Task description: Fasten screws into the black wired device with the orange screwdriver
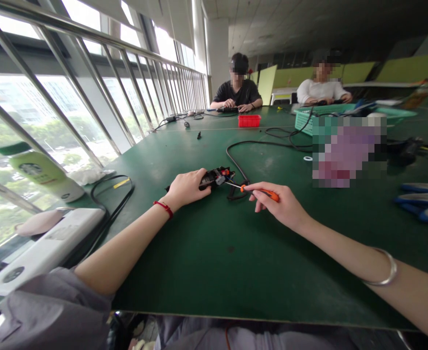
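Observation:
My left hand (pixel 188 187) is closed over a black corded device (pixel 209 180) that lies on the green table, its casing apart so that coloured wires and a grey part show. In my right hand (pixel 277 201) is a screwdriver (pixel 271 195) with an orange and black handle, gripped by thumb and fingers. Its thin metal shaft points left, with the tip at or close to the wired end of the device; whether it touches a screw is too small to tell. A black cord (pixel 230 153) runs from that end across the table to the right.
A red tray (pixel 249 121) and a green basket (pixel 306 120) stand farther back. Blue and white gloves (pixel 427 201) lie at the right. On the left are a green bottle (pixel 46 172), a white box (pixel 49 243) and a black cable (pixel 106 221). Two people sit across the table.

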`<state>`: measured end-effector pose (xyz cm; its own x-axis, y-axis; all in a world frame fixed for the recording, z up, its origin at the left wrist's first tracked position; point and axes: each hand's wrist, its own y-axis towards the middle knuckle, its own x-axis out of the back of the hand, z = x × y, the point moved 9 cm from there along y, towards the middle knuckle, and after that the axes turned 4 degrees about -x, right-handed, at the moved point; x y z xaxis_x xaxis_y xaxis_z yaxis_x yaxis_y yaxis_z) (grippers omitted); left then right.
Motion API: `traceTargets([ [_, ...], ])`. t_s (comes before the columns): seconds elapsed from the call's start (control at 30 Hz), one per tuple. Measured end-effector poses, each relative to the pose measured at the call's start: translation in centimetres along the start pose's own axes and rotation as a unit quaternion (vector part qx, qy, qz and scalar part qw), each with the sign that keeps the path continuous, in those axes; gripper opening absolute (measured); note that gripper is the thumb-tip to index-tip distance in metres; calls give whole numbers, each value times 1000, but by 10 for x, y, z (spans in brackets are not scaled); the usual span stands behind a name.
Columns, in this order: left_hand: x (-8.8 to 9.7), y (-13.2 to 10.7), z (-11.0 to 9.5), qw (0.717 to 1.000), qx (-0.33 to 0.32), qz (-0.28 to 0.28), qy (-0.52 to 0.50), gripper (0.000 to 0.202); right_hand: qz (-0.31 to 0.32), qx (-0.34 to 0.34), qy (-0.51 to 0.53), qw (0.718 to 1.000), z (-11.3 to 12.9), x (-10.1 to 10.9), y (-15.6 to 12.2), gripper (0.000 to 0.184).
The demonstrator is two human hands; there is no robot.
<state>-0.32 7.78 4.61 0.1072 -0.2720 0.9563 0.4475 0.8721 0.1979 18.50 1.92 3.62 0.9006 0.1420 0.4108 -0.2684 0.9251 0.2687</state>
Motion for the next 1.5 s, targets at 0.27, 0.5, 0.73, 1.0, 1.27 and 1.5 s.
traceTargets([
  [0.27, -1, 0, 1, 1000, -6, -5, -2, 32, -40, 25, 17, 999, 7, 11, -3, 29],
  [0.5, -1, 1, 0, 1000, -15, -14, 1, 31, -31, 16, 11, 999, 1, 10, -1, 29],
  [0.73, -1, 1, 0, 1000, -20, -14, 6, 32, -35, 20, -1, 999, 5, 11, -3, 28],
  [1.0, -2, 0, 1, 1000, -4, 2, 5, 32, -44, 38, -8, 998, 8, 12, -2, 26],
  [1.27, -2, 1, 2, 1000, -14, -8, 6, 31, -20, 24, -12, 999, 5, 6, 0, 24],
  [1.5, -2, 1, 2, 1000, -13, -3, 3, 32, -102, 30, 46, 993, -1, 19, 0, 28],
])
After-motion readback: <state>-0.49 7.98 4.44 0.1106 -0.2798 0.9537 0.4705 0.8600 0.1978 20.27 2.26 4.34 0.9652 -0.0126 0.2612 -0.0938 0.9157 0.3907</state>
